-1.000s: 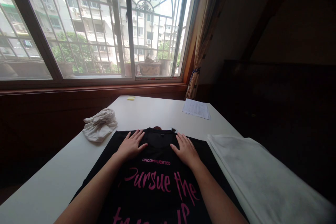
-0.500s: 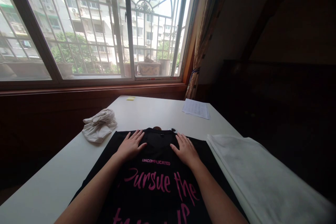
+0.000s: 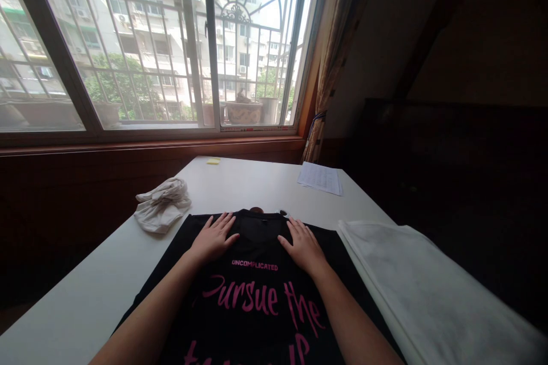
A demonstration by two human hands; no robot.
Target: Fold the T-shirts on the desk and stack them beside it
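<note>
A black T-shirt [image 3: 252, 325] with pink lettering lies spread out on the white table [image 3: 240, 182], its neckline toward the far side. Flat on its left shoulder rests my left hand [image 3: 214, 238], fingers stretched out and thumb turned inward. My right hand [image 3: 303, 244] lies the same way on the right shoulder, fingers apart. Between the hands is the round collar. Just beyond it, a brown round object [image 3: 256, 210] and a white-and-dark object [image 3: 282, 213] peek out, mostly hidden by the shirt. The lower part of the shirt runs out of view.
A crumpled whitish cloth [image 3: 162, 205] sits at the table's left edge. Along the right side lies a large white fabric [image 3: 428, 279]. Printed papers [image 3: 320, 178] and a yellow sticky note [image 3: 213, 161] are at the far end, below a barred window [image 3: 248, 57] with a tied curtain [image 3: 317, 131].
</note>
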